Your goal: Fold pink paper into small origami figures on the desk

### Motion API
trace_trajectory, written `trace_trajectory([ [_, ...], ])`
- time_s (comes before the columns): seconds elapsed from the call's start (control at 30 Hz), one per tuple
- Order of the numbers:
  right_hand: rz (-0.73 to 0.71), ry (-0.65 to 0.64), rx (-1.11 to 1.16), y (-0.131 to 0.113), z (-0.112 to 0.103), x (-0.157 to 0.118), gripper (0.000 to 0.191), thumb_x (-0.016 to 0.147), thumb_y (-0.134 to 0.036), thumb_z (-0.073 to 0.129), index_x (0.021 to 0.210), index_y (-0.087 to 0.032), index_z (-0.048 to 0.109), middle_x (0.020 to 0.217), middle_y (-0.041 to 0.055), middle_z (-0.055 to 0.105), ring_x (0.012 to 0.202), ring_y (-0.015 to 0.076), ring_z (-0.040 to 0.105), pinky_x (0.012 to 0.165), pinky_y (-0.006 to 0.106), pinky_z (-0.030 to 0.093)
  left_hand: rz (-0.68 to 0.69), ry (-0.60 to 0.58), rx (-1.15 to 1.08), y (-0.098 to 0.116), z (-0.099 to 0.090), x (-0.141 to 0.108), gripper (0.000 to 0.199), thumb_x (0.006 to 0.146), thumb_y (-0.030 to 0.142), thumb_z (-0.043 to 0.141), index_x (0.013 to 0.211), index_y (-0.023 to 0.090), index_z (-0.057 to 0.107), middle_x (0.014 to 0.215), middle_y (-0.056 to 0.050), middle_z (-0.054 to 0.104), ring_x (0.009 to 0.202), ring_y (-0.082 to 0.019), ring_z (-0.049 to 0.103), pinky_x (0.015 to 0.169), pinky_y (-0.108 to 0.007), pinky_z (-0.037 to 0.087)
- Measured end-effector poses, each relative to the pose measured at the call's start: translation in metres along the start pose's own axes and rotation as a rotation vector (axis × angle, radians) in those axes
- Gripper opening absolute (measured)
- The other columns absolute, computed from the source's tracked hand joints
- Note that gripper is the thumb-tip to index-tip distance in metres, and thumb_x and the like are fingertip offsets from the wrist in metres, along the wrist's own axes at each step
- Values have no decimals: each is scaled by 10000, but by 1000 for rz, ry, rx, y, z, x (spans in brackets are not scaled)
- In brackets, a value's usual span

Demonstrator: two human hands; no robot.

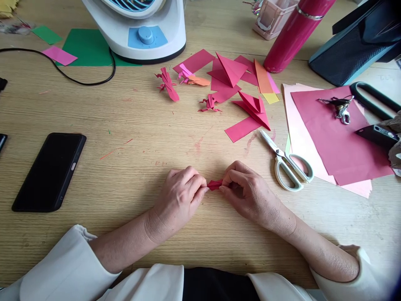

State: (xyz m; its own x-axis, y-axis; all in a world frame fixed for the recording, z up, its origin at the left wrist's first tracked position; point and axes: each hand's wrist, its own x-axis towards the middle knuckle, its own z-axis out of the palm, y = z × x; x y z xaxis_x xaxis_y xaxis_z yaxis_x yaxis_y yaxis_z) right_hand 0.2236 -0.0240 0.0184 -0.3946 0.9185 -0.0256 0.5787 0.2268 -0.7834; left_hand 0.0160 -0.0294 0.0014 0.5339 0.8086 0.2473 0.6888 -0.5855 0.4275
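Paper (215,184), red and folded small, sits just below frame centre, pinched at its left end by the left hand (179,194) and at its right by the right hand (252,194); scissors (280,154) lie right of centre.

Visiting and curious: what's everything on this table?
held paper: one, red, centre
figures: three, mostly red, top
cut papers: several, mostly red, top
scissors: one, white-handled, right
sheets: several, red or pink, right
keys: count unclear, silver, right
mesh object: one, black, right
bottle: one, magenta, right
box: one, pink, right
appliance: one, white, top
loose papers: three, green or pink, left
cable: one, black, left
phone: one, black, left
edge items: several, mostly black, sides
left hand, right hand: two, bare, centre
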Motion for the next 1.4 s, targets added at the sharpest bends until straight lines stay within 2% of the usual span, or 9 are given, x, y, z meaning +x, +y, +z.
trace_trajectory([
  [0.27, 17, 0, -52, -3, 0, 2, 189, 812, -5, 596, 758, -176, 538, 815, -5, 493, 656, 99, 466, 605, 235, 398, -109, -25, -56, 2, 1, 0, 144, 896, 97, 543, 783, 185, 554, 812, -5, 561, 765, -164, 550, 742, -318, 378],
  [1.0, 59, -79, -99, -8, -2, 8, 220, 767, 55, 555, 741, -163, 559, 741, -13, 538, 683, 122, 477, 644, 251, 369, -134, -37, 59, -1, 0, 5, 113, 811, 85, 550, 748, 178, 543, 832, -27, 563, 735, -177, 541, 705, -342, 380],
  [1.1, 70, -77, -104, -8, -1, 8, 219, 767, 56, 554, 744, -161, 565, 748, -7, 548, 691, 124, 487, 649, 249, 371, -81, -10, 43, -4, -2, 1, 110, 867, 86, 540, 813, 169, 588, 852, -34, 600, 792, -183, 571, 736, -343, 409],
  [1.2, 67, -65, -105, -8, -1, 9, 208, 775, 46, 562, 748, -160, 569, 748, -5, 556, 692, 124, 495, 650, 247, 375, 86, 44, 49, -2, -6, -7, 215, 955, 110, 502, 1118, 158, 634, 1052, -60, 694, 930, -196, 606, 838, -377, 430],
  [1.3, 58, -56, -107, -7, 0, 9, 200, 763, 41, 581, 760, -159, 576, 750, -5, 562, 694, 125, 501, 651, 244, 379, 271, 6, 129, 2, -6, -17, 358, 995, 102, 442, 1331, 140, 560, 1307, -71, 666, 1148, -217, 584, 1004, -443, 382],
  [1.4, 62, -62, -100, -7, -1, 10, 210, 755, 50, 571, 776, -159, 580, 758, -3, 573, 700, 125, 511, 653, 239, 384, 277, -75, 227, 5, -4, -24, 380, 996, 104, 437, 1358, 114, 552, 1386, -89, 622, 1243, -241, 542, 1056, -480, 348],
])
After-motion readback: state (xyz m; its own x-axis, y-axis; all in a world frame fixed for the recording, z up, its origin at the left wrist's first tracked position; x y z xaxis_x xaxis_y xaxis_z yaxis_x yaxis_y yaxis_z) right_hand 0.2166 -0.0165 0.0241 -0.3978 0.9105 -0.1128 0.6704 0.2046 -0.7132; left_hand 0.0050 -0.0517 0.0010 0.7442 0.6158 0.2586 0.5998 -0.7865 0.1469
